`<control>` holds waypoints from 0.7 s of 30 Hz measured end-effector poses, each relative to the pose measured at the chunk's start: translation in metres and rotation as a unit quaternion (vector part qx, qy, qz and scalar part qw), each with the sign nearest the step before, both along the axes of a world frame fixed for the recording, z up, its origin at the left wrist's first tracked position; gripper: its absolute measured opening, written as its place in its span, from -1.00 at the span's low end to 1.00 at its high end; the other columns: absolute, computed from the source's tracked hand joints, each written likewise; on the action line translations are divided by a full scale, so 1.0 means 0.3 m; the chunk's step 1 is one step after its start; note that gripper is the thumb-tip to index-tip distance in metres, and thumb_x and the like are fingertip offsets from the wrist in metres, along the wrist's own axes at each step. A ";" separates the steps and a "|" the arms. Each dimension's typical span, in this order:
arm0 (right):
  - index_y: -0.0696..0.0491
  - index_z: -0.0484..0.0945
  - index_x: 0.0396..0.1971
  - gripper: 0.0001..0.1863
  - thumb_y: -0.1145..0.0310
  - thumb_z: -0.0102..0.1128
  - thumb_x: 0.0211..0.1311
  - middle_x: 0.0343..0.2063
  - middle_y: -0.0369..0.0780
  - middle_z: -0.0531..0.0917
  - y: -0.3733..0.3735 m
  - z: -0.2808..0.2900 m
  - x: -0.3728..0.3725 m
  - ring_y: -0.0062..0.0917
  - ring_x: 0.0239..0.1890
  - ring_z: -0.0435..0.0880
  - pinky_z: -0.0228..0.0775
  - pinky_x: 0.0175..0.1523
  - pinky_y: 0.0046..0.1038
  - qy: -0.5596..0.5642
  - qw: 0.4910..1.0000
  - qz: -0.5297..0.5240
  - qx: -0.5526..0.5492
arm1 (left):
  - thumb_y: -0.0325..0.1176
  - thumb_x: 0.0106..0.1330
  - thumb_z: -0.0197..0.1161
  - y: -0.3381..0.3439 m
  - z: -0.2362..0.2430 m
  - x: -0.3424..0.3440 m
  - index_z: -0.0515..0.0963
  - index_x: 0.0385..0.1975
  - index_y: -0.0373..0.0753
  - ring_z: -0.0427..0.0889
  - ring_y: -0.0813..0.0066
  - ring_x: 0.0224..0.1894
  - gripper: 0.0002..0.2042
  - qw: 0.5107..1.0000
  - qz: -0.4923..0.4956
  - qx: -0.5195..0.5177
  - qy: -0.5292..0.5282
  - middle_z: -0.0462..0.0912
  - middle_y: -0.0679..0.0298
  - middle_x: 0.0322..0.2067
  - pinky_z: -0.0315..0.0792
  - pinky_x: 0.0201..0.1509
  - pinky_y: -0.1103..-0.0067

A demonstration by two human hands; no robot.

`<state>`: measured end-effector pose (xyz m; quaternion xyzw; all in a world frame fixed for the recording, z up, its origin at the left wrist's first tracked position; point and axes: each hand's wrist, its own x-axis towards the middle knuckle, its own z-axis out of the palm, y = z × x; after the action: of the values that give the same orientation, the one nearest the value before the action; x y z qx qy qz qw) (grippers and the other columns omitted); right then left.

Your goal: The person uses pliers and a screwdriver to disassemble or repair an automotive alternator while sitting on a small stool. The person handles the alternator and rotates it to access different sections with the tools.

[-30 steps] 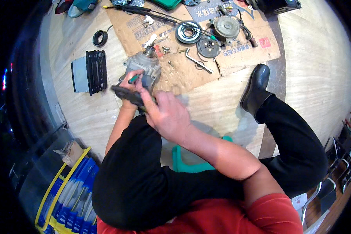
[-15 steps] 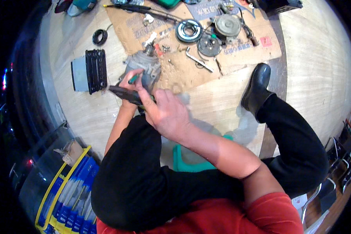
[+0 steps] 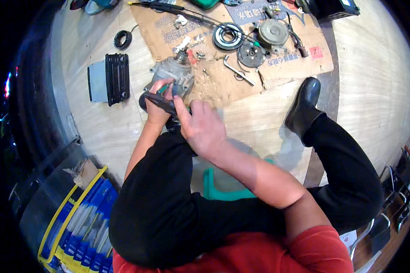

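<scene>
Both hands close around a grey metal compressor body [image 3: 172, 76] that stands on the wooden floor [image 3: 123, 132] at the near edge of a sheet of cardboard [image 3: 241, 59]. Left hand [image 3: 157, 104] wraps its fingers over the lower end of the casting, thumb and fingertips curled tight on it. Right hand [image 3: 200, 129] grips a dark, long-handled tool [image 3: 161, 102], its handles squeezed nearly together in the fist, with the tool's head laid against the same end of the compressor body, just beside the left fingers. Whether the tool's tips bite into anything cannot be told from here.

Farther along the cardboard lie a round pulley [image 3: 228, 36], a flat clutch disc [image 3: 251, 54] and a domed grey cover [image 3: 273, 32], close to one another, with a bent metal wrench [image 3: 238, 72] just near them and small fasteners scattered between. Left of the compressor body, on the bare floor, sits a black finned module [image 3: 109, 78], and beyond it a small black rubber ring [image 3: 122, 39]. A black boot [image 3: 305, 107] rests at the cardboard's near right edge. A green stool [image 3: 223, 191] shows under the person's legs.
</scene>
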<state>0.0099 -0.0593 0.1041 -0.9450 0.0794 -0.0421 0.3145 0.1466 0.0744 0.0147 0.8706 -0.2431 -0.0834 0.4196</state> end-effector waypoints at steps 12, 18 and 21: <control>0.04 0.40 0.26 -0.30 0.39 0.28 0.00 -0.31 -0.16 0.46 -0.005 0.081 0.016 -0.27 -0.23 0.54 0.49 -0.21 -0.30 -0.013 0.996 -0.002 0.088 | -0.37 0.33 0.29 -0.013 0.015 -0.027 0.64 -0.20 -0.31 0.69 0.40 -0.14 -0.84 0.990 0.057 -0.093 0.084 0.73 0.15 -0.19 0.52 -0.02 0.53; 0.01 0.36 0.30 -0.26 0.41 0.29 0.00 -0.36 -0.20 0.42 -0.011 0.038 0.047 -0.31 -0.27 0.58 0.49 -0.26 -0.32 0.072 0.995 -0.018 0.060 | -0.45 0.34 0.27 -0.042 0.032 -0.022 0.66 -0.23 -0.32 0.69 0.46 -0.23 -0.89 0.996 0.050 -0.045 0.065 0.74 0.17 -0.28 0.54 -0.11 0.53; -0.03 0.36 0.26 -0.33 0.43 0.26 0.04 -0.36 -0.16 0.43 -0.006 0.088 0.036 -0.27 -0.28 0.62 0.51 -0.25 -0.29 -0.078 0.991 0.001 0.106 | -0.37 0.37 0.25 -0.010 -0.007 -0.025 0.66 -0.23 -0.31 0.68 0.48 -0.23 -0.85 0.995 0.069 -0.068 0.023 0.75 0.18 -0.26 0.53 -0.11 0.53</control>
<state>0.0208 -0.0610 0.1304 -0.9003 0.0577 -0.1063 0.4182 0.1392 0.0714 0.0126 0.8524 -0.1774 -0.0576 0.4885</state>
